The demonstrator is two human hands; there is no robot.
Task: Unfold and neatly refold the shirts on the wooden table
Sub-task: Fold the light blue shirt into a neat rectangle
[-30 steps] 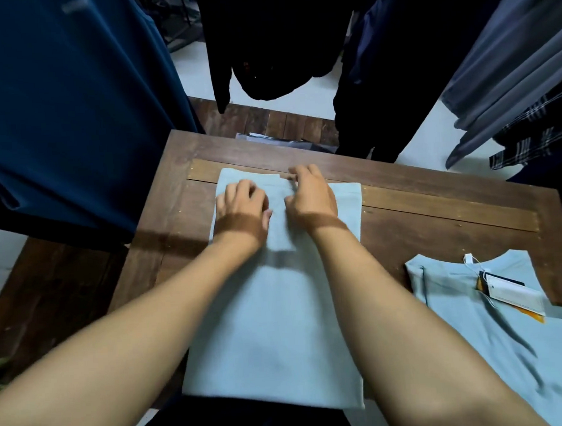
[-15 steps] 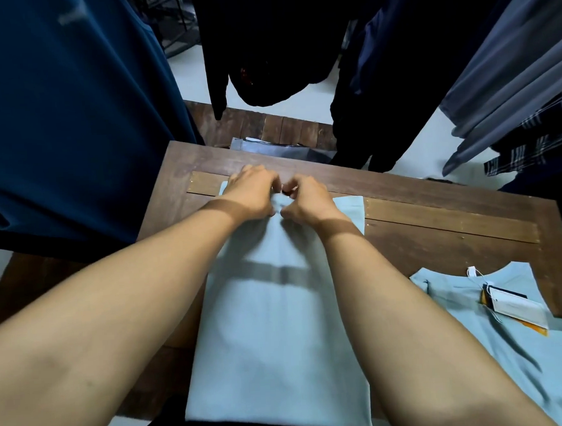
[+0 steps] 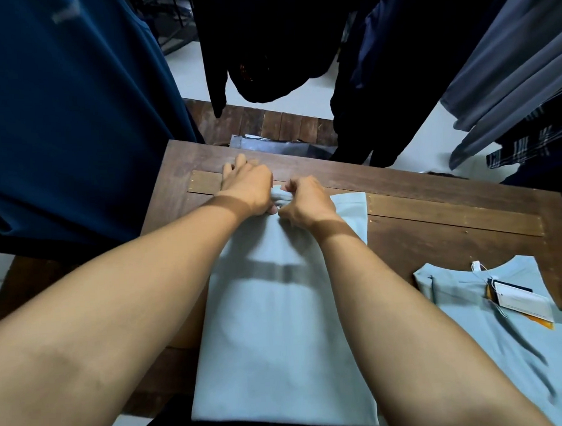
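Reaching across the worktop [image 3: 435,204], both hands meet at the far edge of the pale blue shirt [image 3: 279,327], which lies flat as a long folded panel running from the near side out to them. The left hand [image 3: 249,188] is curled over that far edge, fingers tucked past it, apparently gripping the cloth. The right hand [image 3: 305,201], just beside it, is closed in a pinch on a small bunch of fabric raised between the two. Taking hold at the middle of the edge probably gives an even pull, so the layer can be lifted without skewing. A second shirt [image 3: 508,347] with a paper tag [image 3: 518,301] lies well apart on the right.
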